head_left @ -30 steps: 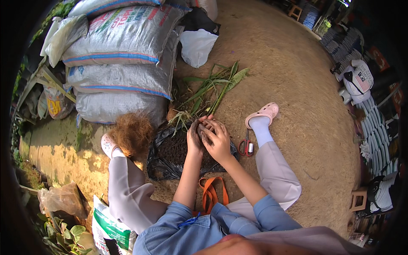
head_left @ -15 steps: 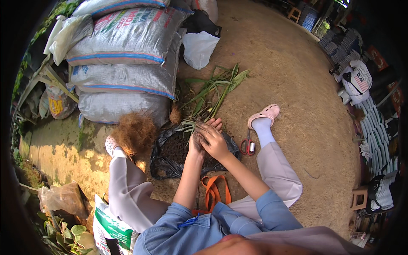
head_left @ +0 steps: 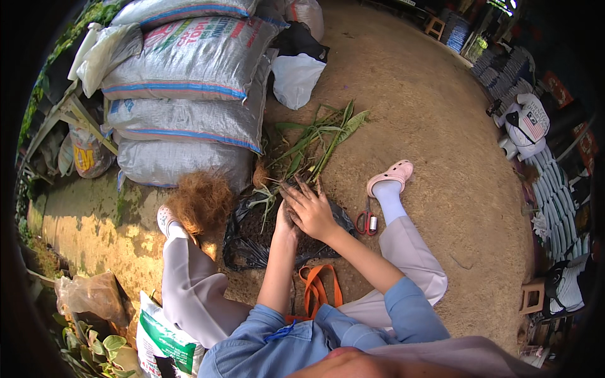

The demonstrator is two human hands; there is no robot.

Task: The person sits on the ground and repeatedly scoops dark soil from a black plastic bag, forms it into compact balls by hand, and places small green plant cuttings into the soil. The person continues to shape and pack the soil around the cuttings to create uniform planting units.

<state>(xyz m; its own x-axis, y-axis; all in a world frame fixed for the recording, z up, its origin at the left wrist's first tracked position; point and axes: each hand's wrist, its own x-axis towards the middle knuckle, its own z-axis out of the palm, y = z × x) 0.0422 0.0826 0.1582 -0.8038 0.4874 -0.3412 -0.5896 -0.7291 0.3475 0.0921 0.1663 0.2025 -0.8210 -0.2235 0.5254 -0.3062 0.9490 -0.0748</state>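
Note:
My right hand (head_left: 312, 214), smeared with dark soil, lies over my left hand with its fingers stretched and spread. My left hand (head_left: 285, 222) is partly covered by it; its fingers are mostly hidden. Out of the left hand's side stick the narrow pale-green leaves of a small plant (head_left: 266, 199); its base is hidden between the palms. Beneath both hands is dark, crumbly soil (head_left: 253, 222) on a black plastic sheet or bag (head_left: 239, 257).
Brown fibre (head_left: 200, 200) lies by my left foot, red-handled scissors (head_left: 363, 222) by my right. Cut green leaves (head_left: 328, 142) lie ahead. Stacked silver sacks (head_left: 183, 116) stand at left. An orange strap (head_left: 318, 286) lies between my legs.
My right hand's fingers have spread apart and tilted upward over the left. The small plant's leaves have shifted a little left and nearer to me.

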